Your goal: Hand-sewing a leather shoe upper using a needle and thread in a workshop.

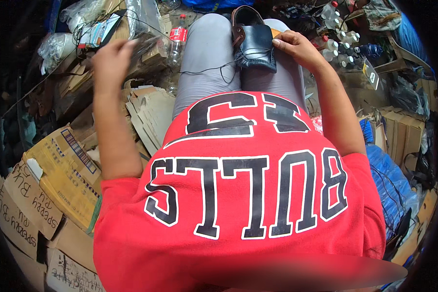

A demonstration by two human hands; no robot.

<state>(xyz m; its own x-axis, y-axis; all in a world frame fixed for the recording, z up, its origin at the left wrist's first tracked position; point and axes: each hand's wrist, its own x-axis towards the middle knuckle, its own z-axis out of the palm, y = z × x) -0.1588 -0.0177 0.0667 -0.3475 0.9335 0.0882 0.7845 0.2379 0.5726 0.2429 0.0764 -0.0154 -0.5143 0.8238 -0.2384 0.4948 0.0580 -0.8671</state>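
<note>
A dark leather shoe (257,43) with a brown-lined opening rests on my right thigh, its toe toward me. Thin dark cord (221,69) crosses its upper in loops and trails leftward over my left thigh. At the shoe's right edge, my right hand (299,48) has thumb and fingers closed on its side. A tan-yellow piece (276,33) shows just behind those fingertips. My left hand (113,58) is raised to the left of my knees, smeared by motion. Its fingers are too blurred to show whether they hold the cord.
A clear bottle with a red label (178,39) stands beside my left knee. Several capped bottles (332,46) cluster beyond my right arm. Flattened cardboard (148,114) and a yellow carton (65,175) lie at left. Blue plastic sheeting (392,180) is at right, with plastic bags (58,48) far left.
</note>
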